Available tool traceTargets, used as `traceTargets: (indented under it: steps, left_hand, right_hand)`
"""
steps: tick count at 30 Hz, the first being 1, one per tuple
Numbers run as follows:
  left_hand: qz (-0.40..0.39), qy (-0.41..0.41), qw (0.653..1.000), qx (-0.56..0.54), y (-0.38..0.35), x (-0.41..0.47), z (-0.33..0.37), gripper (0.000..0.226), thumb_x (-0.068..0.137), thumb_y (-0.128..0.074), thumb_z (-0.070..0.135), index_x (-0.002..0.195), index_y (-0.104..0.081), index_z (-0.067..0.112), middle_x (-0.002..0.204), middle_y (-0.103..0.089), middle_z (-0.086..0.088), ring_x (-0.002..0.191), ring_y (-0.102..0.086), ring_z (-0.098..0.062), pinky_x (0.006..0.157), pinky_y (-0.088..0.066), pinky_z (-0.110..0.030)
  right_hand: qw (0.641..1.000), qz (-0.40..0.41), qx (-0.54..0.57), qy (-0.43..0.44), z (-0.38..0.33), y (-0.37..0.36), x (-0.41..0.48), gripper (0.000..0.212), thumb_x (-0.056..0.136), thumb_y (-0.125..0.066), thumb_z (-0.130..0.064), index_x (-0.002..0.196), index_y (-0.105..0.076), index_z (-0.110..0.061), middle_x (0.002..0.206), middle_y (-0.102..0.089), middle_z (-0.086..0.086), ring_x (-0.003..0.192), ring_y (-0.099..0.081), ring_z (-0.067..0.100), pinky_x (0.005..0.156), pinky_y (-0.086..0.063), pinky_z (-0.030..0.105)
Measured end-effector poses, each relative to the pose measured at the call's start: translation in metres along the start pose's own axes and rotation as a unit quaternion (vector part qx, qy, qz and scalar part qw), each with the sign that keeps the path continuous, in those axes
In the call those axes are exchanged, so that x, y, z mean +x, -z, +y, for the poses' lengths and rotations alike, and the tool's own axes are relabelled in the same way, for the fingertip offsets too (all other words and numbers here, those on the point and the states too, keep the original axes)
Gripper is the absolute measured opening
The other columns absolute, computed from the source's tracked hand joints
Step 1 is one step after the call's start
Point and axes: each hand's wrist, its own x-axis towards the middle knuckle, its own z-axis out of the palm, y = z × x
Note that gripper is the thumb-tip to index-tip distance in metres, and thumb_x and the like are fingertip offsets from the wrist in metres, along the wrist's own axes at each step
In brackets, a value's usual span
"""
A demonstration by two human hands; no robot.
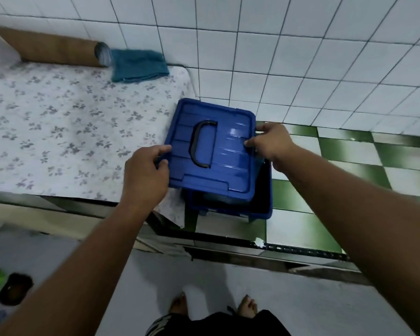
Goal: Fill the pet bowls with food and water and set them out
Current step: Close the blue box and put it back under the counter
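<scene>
The lid is gripped at its edges by the left hand and right hand, askew over the bin beneath them. The bowls, far behind the left hand, are judged still unfilled.

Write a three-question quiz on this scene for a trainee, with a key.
1. True or false: the left grip and the right grip each hold an edge of the blue lid.
2. The teal cloth lies: A) on the floral counter, beside the brown tube; B) hanging on the wall; C) draped over the lid.
3. Fill in: the handle on the lid is ____ in colour.
Key: 1 true; 2 A; 3 black.
</scene>
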Motion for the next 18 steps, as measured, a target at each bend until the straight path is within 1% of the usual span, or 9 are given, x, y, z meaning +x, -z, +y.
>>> traceTargets:
  steps: [1,2,4,5,7,9,11,14,18]
  left_hand:
    - [-0.002,-0.002,1.000,0.001,-0.006,-0.006,0.004,0.038,0.103,-0.054,0.008,0.138,-0.065,0.020,0.138,-0.065,-0.004,0.123,-0.060,-0.017,0.099,-0.042,-0.021]
    - [-0.007,-0.003,1.000,0.003,-0.011,-0.011,0.008,0.039,0.103,-0.053,0.008,0.138,-0.065,0.020,0.137,-0.065,-0.004,0.121,-0.061,-0.017,0.099,-0.042,-0.021]
    - [-0.019,0.002,1.000,0.009,-0.020,-0.020,0.011,0.039,0.103,-0.052,0.008,0.138,-0.065,0.021,0.137,-0.065,-0.004,0.102,-0.064,-0.009,0.092,-0.045,-0.022]
    - [-0.024,0.008,1.000,0.010,-0.024,-0.024,0.012,0.039,0.103,-0.052,0.007,0.137,-0.066,0.021,0.136,-0.066,-0.004,0.092,-0.062,-0.003,0.088,-0.045,-0.023]
    - [-0.030,0.018,0.999,0.006,-0.033,-0.031,0.012,0.038,0.103,-0.053,0.007,0.136,-0.067,0.020,0.134,-0.067,-0.005,0.093,-0.058,-0.002,0.089,-0.046,-0.023]
    - [-0.041,0.026,0.999,0.009,-0.042,-0.035,0.011,0.036,0.102,-0.054,0.007,0.134,-0.068,0.020,0.130,-0.069,-0.006,0.099,-0.057,-0.007,0.089,-0.046,-0.023]
    - [-0.052,0.028,0.998,0.021,-0.050,-0.035,0.010,0.035,0.103,-0.054,0.008,0.132,-0.069,0.021,0.128,-0.070,-0.004,0.097,-0.058,-0.008,0.087,-0.047,-0.024]
    - [-0.055,0.031,0.998,0.032,-0.056,-0.031,0.008,0.035,0.103,-0.053,0.010,0.131,-0.069,0.023,0.120,-0.073,-0.002,0.083,-0.062,-0.008,0.077,-0.049,-0.024]
    - [-0.057,0.039,0.997,0.044,-0.061,-0.026,0.002,0.035,0.103,-0.053,0.012,0.131,-0.069,0.027,0.116,-0.073,0.002,0.073,-0.059,0.000,0.061,-0.043,-0.014]
  right_hand:
    - [1.000,0.003,-0.011,-0.003,0.008,0.008,-0.003,0.029,0.075,-0.078,0.003,0.091,-0.066,-0.018,0.088,-0.070,0.006,0.070,-0.066,0.021,0.064,-0.057,0.032]
    - [1.000,0.004,-0.013,-0.005,0.014,0.014,-0.006,0.028,0.075,-0.077,0.003,0.092,-0.067,-0.017,0.088,-0.069,0.005,0.069,-0.065,0.021,0.064,-0.057,0.032]
    - [1.000,0.003,-0.013,-0.009,0.025,0.024,-0.010,0.038,0.077,-0.076,0.002,0.113,-0.067,-0.009,0.091,-0.070,0.004,0.070,-0.066,0.019,0.068,-0.060,0.032]
    - [1.000,0.004,-0.019,-0.013,0.031,0.029,-0.011,0.046,0.078,-0.076,0.000,0.122,-0.063,-0.007,0.090,-0.069,0.003,0.068,-0.065,0.017,0.065,-0.060,0.030]
    - [0.999,0.010,-0.030,-0.011,0.042,0.037,-0.013,0.054,0.081,-0.074,-0.004,0.132,-0.057,-0.006,0.092,-0.066,0.004,0.066,-0.060,0.011,0.054,-0.051,0.020]
    - [0.999,0.019,-0.033,0.000,0.052,0.042,-0.012,0.054,0.082,-0.073,-0.007,0.133,-0.056,-0.005,0.104,-0.068,0.009,0.070,-0.060,0.007,0.055,-0.046,0.016]
    - [0.999,0.027,-0.038,0.007,0.058,0.044,-0.009,0.055,0.082,-0.072,-0.010,0.135,-0.056,-0.005,0.110,-0.069,0.010,0.075,-0.063,0.009,0.058,-0.046,0.017]
    - [0.999,0.038,-0.034,0.005,0.064,0.043,-0.006,0.056,0.082,-0.071,-0.011,0.135,-0.056,-0.006,0.112,-0.070,0.012,0.083,-0.067,0.016,0.059,-0.048,0.019]
    - [0.998,0.041,-0.054,0.011,0.069,0.037,-0.002,0.052,0.083,-0.069,-0.009,0.134,-0.058,-0.005,0.104,-0.072,0.011,0.077,-0.069,0.016,0.063,-0.055,0.023]
